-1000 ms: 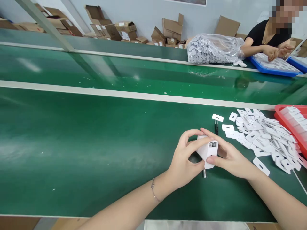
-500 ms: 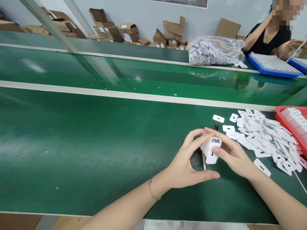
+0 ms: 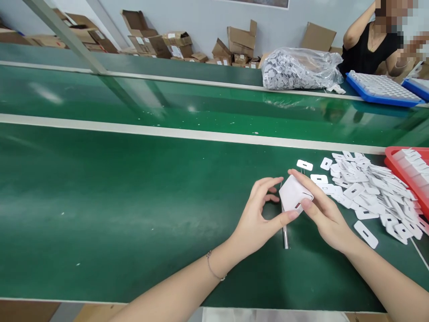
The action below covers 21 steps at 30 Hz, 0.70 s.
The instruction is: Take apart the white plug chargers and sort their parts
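Note:
A small white plastic housing [image 3: 293, 191] is held in my right hand [image 3: 326, 219], the thumb on its near end and the fingers along its far right side. At that end sits a white cover plate with a slot [image 3: 298, 206], seen at a steep angle. My left hand [image 3: 259, 214] is at the housing's left, fingers curved and apart; its thumb tip touches the plate's lower edge. Beneath the hands a slim silver metal rod [image 3: 285, 238] lies on the green table [image 3: 150, 214], its upper part partly hidden. Loose slotted white plates [image 3: 367, 188] are heaped at the right.
A red tray [image 3: 390, 154] with white parts stands at the right edge. Across the bench are a clear bag of small parts [image 3: 298, 69], a blue tray [image 3: 365, 95] and a person in black [image 3: 372, 51]. Cardboard boxes [image 3: 150, 44] line the wall.
The housing has turned, so its open end no longer shows and the plate is tilted. My left thumb has come up to the plate, and the left fingers have come off the housing's top.

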Motion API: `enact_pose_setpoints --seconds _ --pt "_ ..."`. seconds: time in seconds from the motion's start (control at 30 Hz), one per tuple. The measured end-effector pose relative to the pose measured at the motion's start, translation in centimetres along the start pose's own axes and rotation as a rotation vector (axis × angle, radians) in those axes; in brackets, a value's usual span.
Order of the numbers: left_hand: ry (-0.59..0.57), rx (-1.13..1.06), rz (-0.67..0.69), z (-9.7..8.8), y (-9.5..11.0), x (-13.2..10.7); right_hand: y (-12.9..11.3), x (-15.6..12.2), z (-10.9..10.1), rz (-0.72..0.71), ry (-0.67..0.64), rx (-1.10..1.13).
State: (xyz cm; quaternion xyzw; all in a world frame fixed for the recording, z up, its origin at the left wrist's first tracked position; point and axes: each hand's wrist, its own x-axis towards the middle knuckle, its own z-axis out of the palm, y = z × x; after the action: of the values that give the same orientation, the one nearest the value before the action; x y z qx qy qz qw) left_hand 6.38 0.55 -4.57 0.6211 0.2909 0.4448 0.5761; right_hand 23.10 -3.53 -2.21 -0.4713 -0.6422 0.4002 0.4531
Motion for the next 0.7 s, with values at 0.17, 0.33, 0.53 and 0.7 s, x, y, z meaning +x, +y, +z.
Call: enact_pose_setpoints --seconds 0.17,0.33,0.53,0.7 --pt "-0.09 -0.224 -0.222 0.02 0.6 0.17 -0.14 0.02 0.07 0.019 -0.003 -0.01" --pt "-0.096 -0.339 -0.266 0.2 0.98 0.23 -0.15 -0.19 0.14 0.086 -0.099 -0.011" --pt "-0.087 -0.384 -0.237 0.27 0.68 0.27 -0.18 0.11 0.53 0.01 -0.091 0.05" --pt "-0.092 -0.391 -0.213 0.26 0.44 0.18 -0.2 0.26 0.53 0.026 -0.057 0.082"
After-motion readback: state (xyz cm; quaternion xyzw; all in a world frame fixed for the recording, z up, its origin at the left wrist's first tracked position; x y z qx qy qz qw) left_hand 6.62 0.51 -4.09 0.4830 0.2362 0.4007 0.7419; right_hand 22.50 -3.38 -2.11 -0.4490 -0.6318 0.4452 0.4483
